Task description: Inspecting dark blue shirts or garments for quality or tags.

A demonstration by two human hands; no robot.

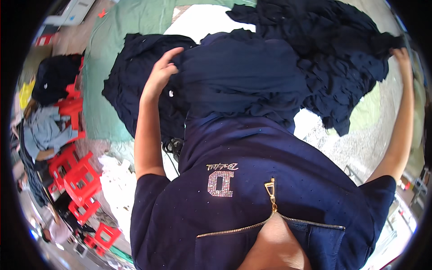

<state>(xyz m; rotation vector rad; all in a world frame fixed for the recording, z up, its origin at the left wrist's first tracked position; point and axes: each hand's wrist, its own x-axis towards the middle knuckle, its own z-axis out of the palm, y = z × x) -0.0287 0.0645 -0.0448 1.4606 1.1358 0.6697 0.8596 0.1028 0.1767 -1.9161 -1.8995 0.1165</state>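
A: Head view. Report the pose.
B: Left hand (163,74) is raised between the left heap (135,67) and the middle cloth (243,72), index finger extended, thumb apart. Right hand (399,56) is at far right, arm reaching well out to the side.
A: Grip?
B: Left is loose, grasping nothing that shows. Right has its fingers closed on a tuft (389,42) at the outer end of the right heap (346,58).
A: Where is the cloth?
B: Directly before the person, the middle cloth between the two heaps.
A: Anything obscured?
B: Right fingertips are partly hidden by the tuft. The right heap is cut off at the upper edge. Dark folds merge; garment type cannot be told.
A: Materials?
B: Middle cloth: navy, mostly smooth, rippled along the near edge. Right heap: black, crumpled, ragged in outline. Left heap: softly creased. Green sheet (105,90): wrinkled fabric.
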